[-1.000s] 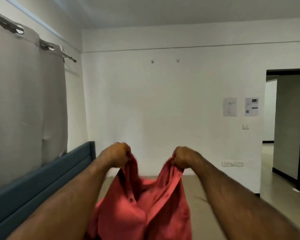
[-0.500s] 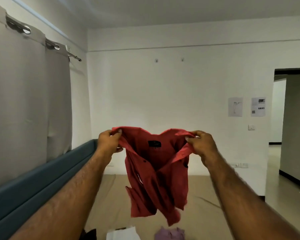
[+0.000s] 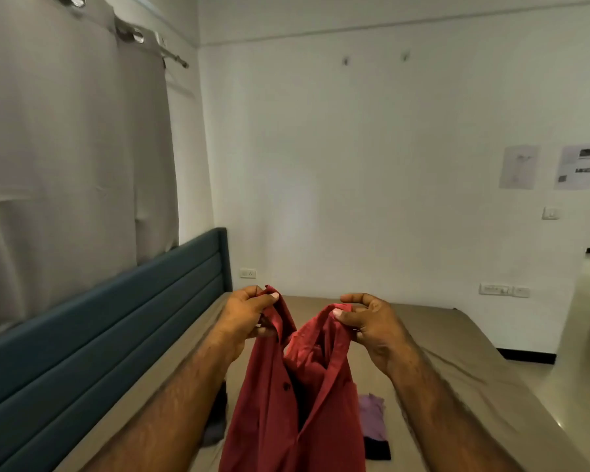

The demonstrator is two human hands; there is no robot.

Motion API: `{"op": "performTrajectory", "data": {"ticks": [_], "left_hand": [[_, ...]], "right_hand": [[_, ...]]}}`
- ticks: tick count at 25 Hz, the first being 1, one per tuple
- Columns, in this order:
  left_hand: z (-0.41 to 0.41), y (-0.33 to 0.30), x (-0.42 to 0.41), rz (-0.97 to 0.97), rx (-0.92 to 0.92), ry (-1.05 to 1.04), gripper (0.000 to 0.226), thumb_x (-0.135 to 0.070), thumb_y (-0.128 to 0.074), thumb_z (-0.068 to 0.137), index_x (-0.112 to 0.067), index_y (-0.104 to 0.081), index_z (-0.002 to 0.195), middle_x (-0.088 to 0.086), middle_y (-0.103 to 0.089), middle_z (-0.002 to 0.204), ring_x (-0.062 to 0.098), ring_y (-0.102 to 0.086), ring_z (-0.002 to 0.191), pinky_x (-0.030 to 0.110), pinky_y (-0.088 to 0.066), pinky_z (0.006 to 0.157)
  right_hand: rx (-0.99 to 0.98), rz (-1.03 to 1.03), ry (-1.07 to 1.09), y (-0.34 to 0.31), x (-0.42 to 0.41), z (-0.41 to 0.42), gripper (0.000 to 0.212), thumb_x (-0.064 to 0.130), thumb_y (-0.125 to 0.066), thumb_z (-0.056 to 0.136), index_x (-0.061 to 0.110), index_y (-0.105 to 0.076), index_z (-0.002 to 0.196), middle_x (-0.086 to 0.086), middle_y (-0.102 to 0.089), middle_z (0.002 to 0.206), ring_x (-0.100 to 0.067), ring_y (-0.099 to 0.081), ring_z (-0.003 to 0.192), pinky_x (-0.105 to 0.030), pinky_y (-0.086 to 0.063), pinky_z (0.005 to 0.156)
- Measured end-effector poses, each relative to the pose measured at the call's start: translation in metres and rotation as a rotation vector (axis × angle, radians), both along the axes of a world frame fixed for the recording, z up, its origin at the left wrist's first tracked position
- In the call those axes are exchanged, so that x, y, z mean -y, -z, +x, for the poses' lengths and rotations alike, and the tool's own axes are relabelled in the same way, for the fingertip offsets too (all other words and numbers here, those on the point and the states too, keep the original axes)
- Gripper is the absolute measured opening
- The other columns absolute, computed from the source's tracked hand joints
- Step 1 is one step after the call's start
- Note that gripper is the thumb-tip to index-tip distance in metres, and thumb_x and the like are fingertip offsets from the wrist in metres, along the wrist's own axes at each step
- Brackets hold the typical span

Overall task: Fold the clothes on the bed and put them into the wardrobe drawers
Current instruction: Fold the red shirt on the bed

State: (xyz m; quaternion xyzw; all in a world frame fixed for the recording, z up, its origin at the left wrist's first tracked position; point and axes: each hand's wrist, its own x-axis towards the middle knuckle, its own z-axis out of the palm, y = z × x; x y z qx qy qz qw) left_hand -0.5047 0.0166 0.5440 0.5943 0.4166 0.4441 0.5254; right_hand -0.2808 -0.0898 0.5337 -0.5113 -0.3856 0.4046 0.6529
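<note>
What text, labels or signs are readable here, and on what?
None can be read.
Left paper sheet on the wall: faint marks only, too blurred.
Right paper sheet on the wall: dark printed blocks, too small and blurred to read.
Wall switch plates: no legible marking.
Red shirt, held by left hand and right hand: no label visible.

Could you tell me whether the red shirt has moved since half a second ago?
Yes. The red shirt, gripped by both hands, has dropped: it hung against the white wall then and now hangs before the bed.
</note>
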Motion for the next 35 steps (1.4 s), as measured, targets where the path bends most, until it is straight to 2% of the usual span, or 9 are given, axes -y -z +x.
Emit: {"op": "performTrajectory", "data": {"ticks": [5, 9, 11, 16, 20, 24, 29, 32, 35], "left_hand": [[-0.028, 0.052, 0.01, -0.108, 0.078, 0.026, 0.01, -0.016, -0.074, 0.096, -0.007, -0.071, 0.1, 0.009, -0.074, 0.086, 0.02, -0.072, 0.075, 0.03, -0.058, 0.062], [-0.05, 0.081, 0.008, -0.206, 0.167, 0.022, 0.006, -0.013, -0.074, 0.096, -0.008, -0.073, 0.099, 0.01, -0.074, 0.086, 0.021, -0.071, 0.075, 0.03, -0.059, 0.064], [-0.06, 0.096, 0.004, -0.277, 0.202, 0.039, 0.003, -0.012, -0.074, 0.095, -0.009, -0.073, 0.095, 0.011, -0.072, 0.085, 0.02, -0.069, 0.072, 0.029, -0.059, 0.061], [-0.084, 0.112, -0.04, -0.34, 0.197, 0.103, 0.007, -0.008, -0.07, 0.097, -0.002, -0.073, 0.096, 0.015, -0.073, 0.079, 0.019, -0.069, 0.063, 0.026, -0.056, 0.054], [-0.073, 0.094, -0.077, -0.301, 0.214, 0.209, 0.013, -0.01, -0.071, 0.096, 0.001, -0.071, 0.103, 0.018, -0.072, 0.085, 0.024, -0.067, 0.07, 0.028, -0.057, 0.059], [-0.068, 0.09, -0.076, -0.175, 0.197, 0.264, 0.016, -0.01, -0.076, 0.094, 0.001, -0.073, 0.105, 0.024, -0.077, 0.094, 0.028, -0.074, 0.078, 0.03, -0.058, 0.063], [-0.064, 0.106, -0.068, -0.163, 0.163, 0.373, 0.016, -0.017, -0.073, 0.097, -0.002, -0.077, 0.101, 0.013, -0.078, 0.09, 0.019, -0.072, 0.075, 0.027, -0.058, 0.065], [-0.059, 0.116, -0.062, -0.177, 0.204, 0.355, 0.022, -0.015, -0.065, 0.102, 0.001, -0.079, 0.095, 0.017, -0.075, 0.083, 0.022, -0.069, 0.071, 0.027, -0.058, 0.062], [-0.046, 0.116, -0.054, -0.166, 0.194, 0.297, 0.011, -0.005, -0.072, 0.095, 0.001, -0.08, 0.09, 0.022, -0.076, 0.082, 0.024, -0.073, 0.068, 0.03, -0.059, 0.06]], "right_hand": [[-0.058, -0.042, -0.053, 0.05, -0.013, -0.039, 0.029, -0.003, -0.064, 0.098, 0.014, -0.068, 0.122, -0.012, -0.079, 0.108, -0.023, -0.076, 0.092, -0.036, -0.061, 0.08], [-0.078, -0.08, 0.02, 0.08, -0.015, -0.06, 0.026, -0.006, -0.068, 0.095, 0.007, -0.068, 0.117, -0.013, -0.08, 0.101, -0.023, -0.078, 0.086, -0.027, -0.061, 0.07], [-0.091, -0.121, 0.058, 0.094, -0.024, -0.074, 0.023, -0.008, -0.067, 0.094, 0.003, -0.072, 0.114, -0.016, -0.08, 0.099, -0.025, -0.077, 0.083, -0.031, -0.061, 0.071], [0.059, -0.194, 0.103, 0.103, -0.066, -0.124, 0.034, -0.017, -0.061, 0.092, 0.006, -0.072, 0.114, -0.022, -0.077, 0.099, -0.025, -0.073, 0.084, -0.037, -0.062, 0.081], [0.187, -0.113, 0.173, 0.071, -0.081, -0.121, 0.028, -0.005, -0.073, 0.092, 0.012, -0.072, 0.114, -0.029, -0.072, 0.101, -0.03, -0.073, 0.088, -0.049, -0.062, 0.091], [0.291, -0.054, 0.324, 0.067, -0.079, -0.147, 0.028, 0.004, -0.081, 0.087, 0.019, -0.074, 0.109, -0.007, -0.078, 0.093, -0.023, -0.077, 0.09, -0.039, -0.065, 0.082], [0.193, -0.069, 0.282, 0.08, -0.076, -0.159, 0.041, 0.003, -0.08, 0.089, 0.02, -0.058, 0.119, -0.012, -0.079, 0.09, -0.028, -0.078, 0.087, -0.039, -0.064, 0.082], [0.162, -0.084, 0.258, 0.09, -0.076, -0.15, 0.043, 0.002, -0.08, 0.088, 0.016, -0.056, 0.121, -0.012, -0.079, 0.089, -0.03, -0.077, 0.086, -0.032, -0.061, 0.076], [0.25, -0.142, 0.189, 0.091, -0.072, -0.134, 0.04, 0.007, -0.08, 0.09, 0.019, -0.056, 0.12, -0.007, -0.08, 0.09, -0.023, -0.077, 0.086, -0.029, -0.059, 0.077]]}}
